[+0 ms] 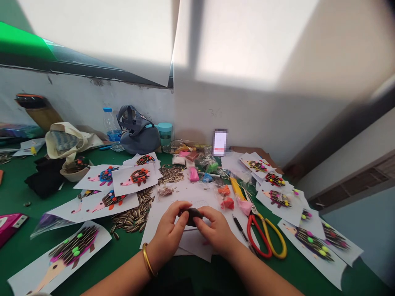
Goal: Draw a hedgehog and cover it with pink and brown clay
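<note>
Both hands pinch a dark, flattened lump of modelling clay (194, 217) above white paper (162, 213). My left hand (173, 228), below a gold bangle, grips its left side with thumb and fingers. On the right side, my right hand (217, 228) holds it the same way. Beyond them lie a pink clay piece (194, 174), a blue one (207, 177) and orange-red lumps (227, 203). A black pen (242, 228) and scissors (267, 234) with red and yellow handles rest right of my right hand. Striped sunflower seeds (134, 213) are heaped to the left.
Paper sheets with seed-and-clay hedgehogs flank the work on the left (125, 187) and right (293, 205). Along the wall stand a water bottle (111, 129), a grey-blue bag (138, 135), a teal-lidded cup (166, 135) and a phone (220, 142). A yellow cutter (237, 189) lies near the scissors.
</note>
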`<action>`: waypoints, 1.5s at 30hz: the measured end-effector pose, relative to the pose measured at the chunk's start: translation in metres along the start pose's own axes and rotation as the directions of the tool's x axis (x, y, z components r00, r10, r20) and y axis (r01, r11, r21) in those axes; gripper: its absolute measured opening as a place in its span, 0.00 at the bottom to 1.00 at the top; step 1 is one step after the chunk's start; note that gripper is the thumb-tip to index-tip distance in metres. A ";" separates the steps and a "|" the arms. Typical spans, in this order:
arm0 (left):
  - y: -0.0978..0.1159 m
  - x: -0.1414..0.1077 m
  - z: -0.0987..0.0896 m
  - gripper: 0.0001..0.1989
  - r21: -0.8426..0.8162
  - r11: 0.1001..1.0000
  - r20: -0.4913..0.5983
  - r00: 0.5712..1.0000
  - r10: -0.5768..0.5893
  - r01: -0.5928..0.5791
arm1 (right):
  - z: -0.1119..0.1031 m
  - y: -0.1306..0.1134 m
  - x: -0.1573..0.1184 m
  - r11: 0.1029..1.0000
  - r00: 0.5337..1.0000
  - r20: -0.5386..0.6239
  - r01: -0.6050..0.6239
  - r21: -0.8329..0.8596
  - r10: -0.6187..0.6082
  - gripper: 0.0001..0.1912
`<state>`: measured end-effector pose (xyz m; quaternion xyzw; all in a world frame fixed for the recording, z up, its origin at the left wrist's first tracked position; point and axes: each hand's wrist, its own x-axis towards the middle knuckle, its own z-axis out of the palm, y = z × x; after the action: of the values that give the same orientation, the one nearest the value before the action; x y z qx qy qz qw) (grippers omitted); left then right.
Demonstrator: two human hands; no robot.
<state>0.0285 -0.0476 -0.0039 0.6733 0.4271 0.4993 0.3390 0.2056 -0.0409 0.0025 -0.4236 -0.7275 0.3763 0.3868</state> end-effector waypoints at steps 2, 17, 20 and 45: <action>0.000 0.000 0.001 0.16 0.037 0.999 0.017 0.999 0.028 -0.029 | 0.001 0.001 0.000 0.996 0.999 -0.033 0.019 -0.086 -0.022 0.06; 0.000 0.002 -0.001 0.19 0.032 0.997 0.007 0.998 0.066 -0.066 | 0.001 0.001 -0.002 0.993 1.000 -0.025 -0.013 -0.114 0.010 0.05; -0.002 0.004 -0.001 0.06 0.020 0.998 0.064 0.996 0.065 -0.066 | 0.003 0.001 -0.003 0.983 0.999 0.013 0.036 -0.182 -0.034 0.06; -0.001 0.002 -0.002 0.09 0.053 0.997 0.075 0.996 0.048 -0.052 | 0.003 -0.001 -0.001 0.990 1.000 0.000 0.011 -0.142 -0.011 0.05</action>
<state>0.0265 -0.0448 -0.0037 0.7107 0.4112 0.4706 0.3232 0.2025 -0.0434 0.0020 -0.4462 -0.7547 0.3211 0.3582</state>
